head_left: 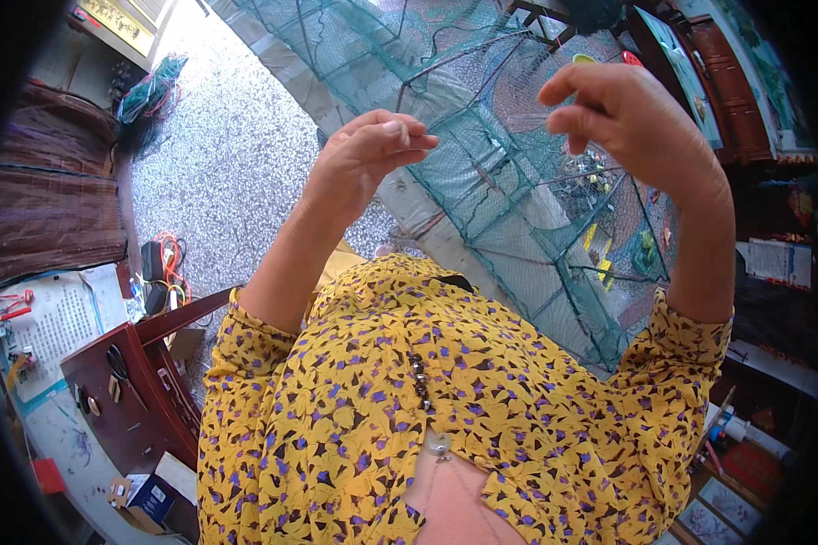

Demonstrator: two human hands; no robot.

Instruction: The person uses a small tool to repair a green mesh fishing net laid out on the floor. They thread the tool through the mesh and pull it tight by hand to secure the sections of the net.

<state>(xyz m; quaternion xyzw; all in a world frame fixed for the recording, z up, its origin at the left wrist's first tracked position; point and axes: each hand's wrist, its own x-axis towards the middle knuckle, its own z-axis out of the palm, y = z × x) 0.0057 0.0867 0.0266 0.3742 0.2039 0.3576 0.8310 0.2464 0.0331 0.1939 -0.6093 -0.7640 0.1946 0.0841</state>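
Observation:
My left hand [373, 150] is raised in front of my chest, thumb pressed to the fingers in a pinch. Something small and pale shows at the thumb, too small to name. Higher and to the right, my right hand [623, 118] hangs with loosely bent fingers, their tips apart and no object visible between them. Below and beyond both hands lies a long green mesh net trap [509, 182] with dark square frames, stretched diagonally over the floor. Neither hand visibly touches the net; whether a thin thread runs between the hands, I cannot tell.
A speckled floor [218, 173] lies to the left, with a tangled bundle of green netting [153, 91] near the wall. Orange cord [171, 259] and a dark red wooden cabinet [109, 372] with scissors [123, 371] stand at left. Dark wooden furniture [732, 82] lines the right.

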